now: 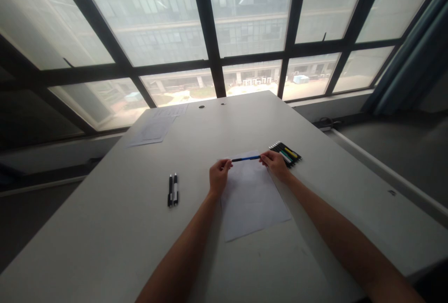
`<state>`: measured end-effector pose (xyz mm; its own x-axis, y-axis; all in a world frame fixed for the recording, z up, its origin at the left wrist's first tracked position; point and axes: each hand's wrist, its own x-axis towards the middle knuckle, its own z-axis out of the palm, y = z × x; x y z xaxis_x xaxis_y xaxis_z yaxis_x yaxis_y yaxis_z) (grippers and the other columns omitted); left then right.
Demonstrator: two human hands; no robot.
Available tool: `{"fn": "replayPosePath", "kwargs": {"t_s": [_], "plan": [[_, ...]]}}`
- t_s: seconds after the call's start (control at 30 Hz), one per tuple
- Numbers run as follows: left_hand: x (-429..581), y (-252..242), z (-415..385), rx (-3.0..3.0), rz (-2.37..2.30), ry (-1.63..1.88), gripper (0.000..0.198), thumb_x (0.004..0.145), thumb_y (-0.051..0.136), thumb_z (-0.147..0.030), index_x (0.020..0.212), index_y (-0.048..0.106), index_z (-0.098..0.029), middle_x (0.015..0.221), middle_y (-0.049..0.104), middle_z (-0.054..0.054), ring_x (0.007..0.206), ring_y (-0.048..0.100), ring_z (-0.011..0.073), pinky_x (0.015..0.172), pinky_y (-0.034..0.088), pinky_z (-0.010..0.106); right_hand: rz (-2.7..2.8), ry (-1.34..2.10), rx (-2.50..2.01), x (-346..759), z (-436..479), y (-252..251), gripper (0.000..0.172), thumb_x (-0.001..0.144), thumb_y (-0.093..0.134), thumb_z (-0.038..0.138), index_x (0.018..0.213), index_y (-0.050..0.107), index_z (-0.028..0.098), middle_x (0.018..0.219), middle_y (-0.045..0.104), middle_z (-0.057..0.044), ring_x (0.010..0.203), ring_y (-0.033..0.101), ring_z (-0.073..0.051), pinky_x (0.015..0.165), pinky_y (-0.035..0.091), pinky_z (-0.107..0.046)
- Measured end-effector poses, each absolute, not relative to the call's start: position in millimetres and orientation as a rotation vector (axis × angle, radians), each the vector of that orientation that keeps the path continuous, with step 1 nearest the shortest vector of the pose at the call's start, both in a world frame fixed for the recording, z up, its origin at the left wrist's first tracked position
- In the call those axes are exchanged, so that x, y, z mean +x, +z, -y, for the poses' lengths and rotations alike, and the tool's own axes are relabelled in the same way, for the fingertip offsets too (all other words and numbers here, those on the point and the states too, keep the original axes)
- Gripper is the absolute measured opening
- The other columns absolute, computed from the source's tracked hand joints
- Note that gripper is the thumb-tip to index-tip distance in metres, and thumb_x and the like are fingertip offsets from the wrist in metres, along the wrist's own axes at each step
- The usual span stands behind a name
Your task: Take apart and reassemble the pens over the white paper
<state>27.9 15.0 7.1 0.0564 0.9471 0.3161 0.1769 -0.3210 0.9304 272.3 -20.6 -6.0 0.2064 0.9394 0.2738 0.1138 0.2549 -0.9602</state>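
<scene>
A black and blue pen [247, 158] is stretched level between my two hands, over the far end of a white sheet of paper [255, 205]. My left hand [219, 175] pinches its left end, and my right hand [275, 163] pinches its right end. Just beyond my right hand lies a row of several pens [287, 153], mostly black, with yellow, green and white parts; my hand hides some of them. Two pens [172, 191], black and black-and-white, lie side by side to the left of my left hand.
The white table [133, 228] reaches towards a large window [252, 13] with dark frames. Printed sheets [154, 128] lie at its far left. Two small dark spots, one a round hole [201, 107], are near the far edge. A blue curtain [409, 55] hangs at the right.
</scene>
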Motion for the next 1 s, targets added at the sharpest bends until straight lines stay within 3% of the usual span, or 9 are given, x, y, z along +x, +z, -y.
{"fn": "replayPosePath", "kwargs": {"t_s": [1.0], "plan": [[28.7,14.1,-11.4,1.638,-1.176,1.303,0.032,0.082,0.063,-0.047,0.078,0.071,-0.015,0.071,0.07,0.005,0.065,0.062,0.0161,0.064,0.047,0.026,1.269,0.773,-1.194,272.7,23.5,-3.3,0.036,0.082,0.062,0.051,0.075,0.069,0.017,0.069,0.068,-0.005,0.058,0.054,-0.014,0.056,0.043,-0.027]]}}
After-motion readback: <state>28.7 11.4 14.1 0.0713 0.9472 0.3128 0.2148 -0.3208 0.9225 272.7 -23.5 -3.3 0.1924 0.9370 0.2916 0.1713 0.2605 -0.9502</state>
